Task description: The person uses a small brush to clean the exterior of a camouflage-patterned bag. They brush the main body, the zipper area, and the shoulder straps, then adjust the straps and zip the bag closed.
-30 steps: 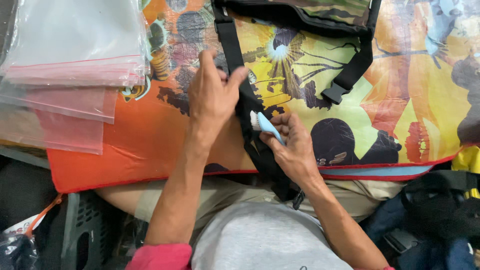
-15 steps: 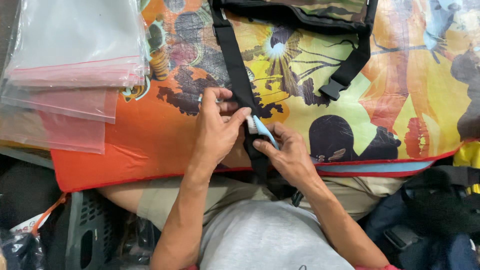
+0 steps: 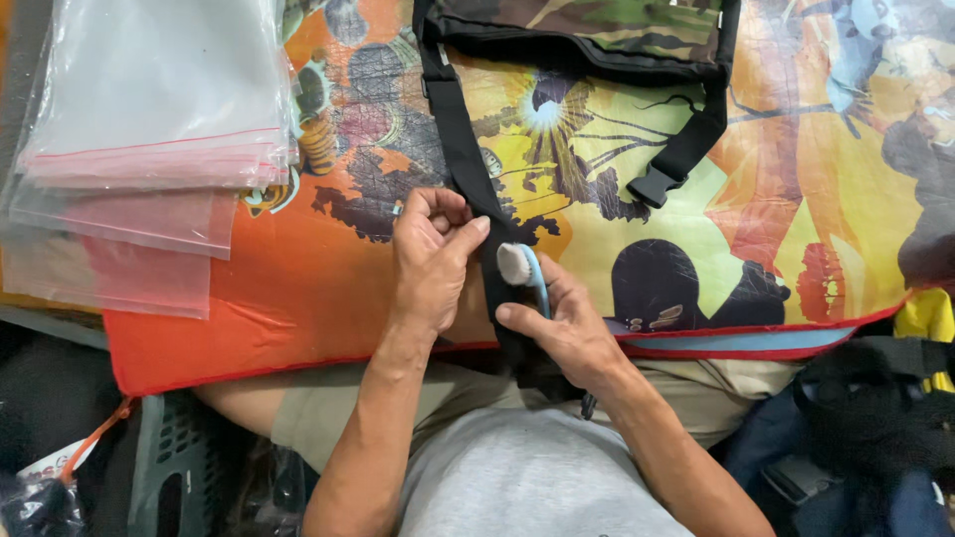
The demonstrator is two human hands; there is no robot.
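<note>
A camouflage bag [image 3: 587,35] lies at the top of a colourful printed mat [image 3: 298,288] spread over my lap. Its long black strap [image 3: 460,149] runs down toward me. My left hand [image 3: 430,257] pinches this strap between thumb and fingers. My right hand [image 3: 562,323] holds a small light-blue tool with a pale grey pad [image 3: 519,267], pressed against the strap just right of my left thumb. A second, shorter black strap with a buckle [image 3: 668,169] hangs from the bag's right side.
A stack of clear plastic zip bags with red edges [image 3: 139,149] lies at the left. A dark bag [image 3: 856,438] sits at the lower right, with something yellow [image 3: 925,313] beside it. A grey plastic crate [image 3: 179,467] stands at the lower left.
My left hand has gone from resting flat on the mat to closing on the black strap. My right hand has brought the blue tool up against the strap.
</note>
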